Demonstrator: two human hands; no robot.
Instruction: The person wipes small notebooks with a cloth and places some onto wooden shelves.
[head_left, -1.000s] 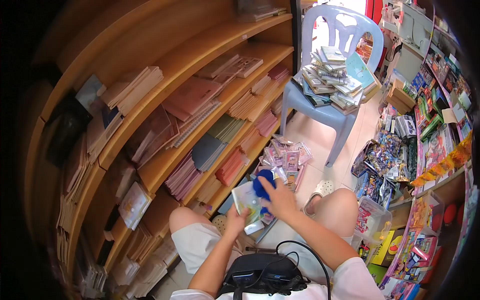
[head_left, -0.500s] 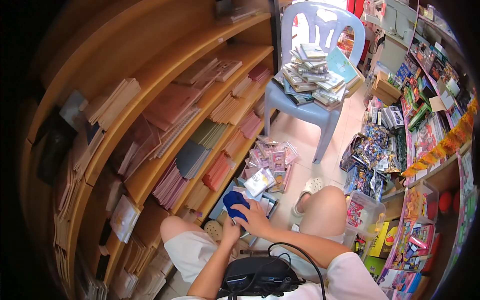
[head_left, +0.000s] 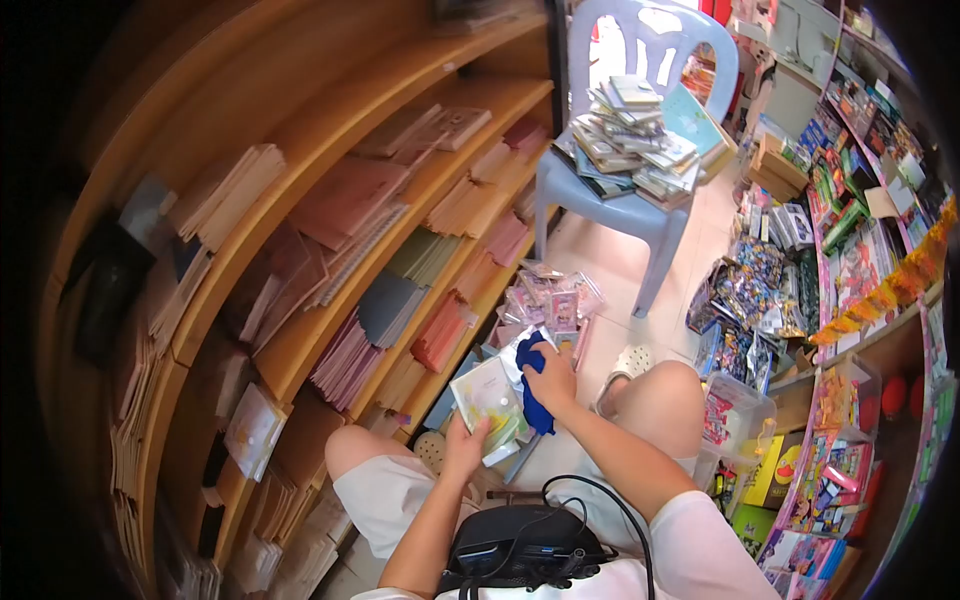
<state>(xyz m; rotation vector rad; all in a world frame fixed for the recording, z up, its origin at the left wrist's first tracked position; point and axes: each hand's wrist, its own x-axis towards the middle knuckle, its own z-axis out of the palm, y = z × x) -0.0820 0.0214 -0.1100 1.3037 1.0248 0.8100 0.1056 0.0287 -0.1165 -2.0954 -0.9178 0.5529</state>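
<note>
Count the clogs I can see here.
2. One clog is on the right foot, on the floor toward the chair. The other clog is at the left, near the bookcase, partly hidden. Any more could be out of sight.

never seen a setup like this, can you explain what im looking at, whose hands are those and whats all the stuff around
There is no robot here: these are a person's own bare hands. The view comes from a camera worn on their head, looking forward and down, so their knees and white clothing show too.

The left hand holds a thin, book-like item with a pale cover. The right hand grips a dark blue cloth at its right side.

Ahead, a blue-grey plastic chair bears an untidy pile of books. Small pinkish packets lie on the floor in front of it. Wooden shelves with papers and booklets stand on the left; colourful packaged goods fill the right side.
</note>
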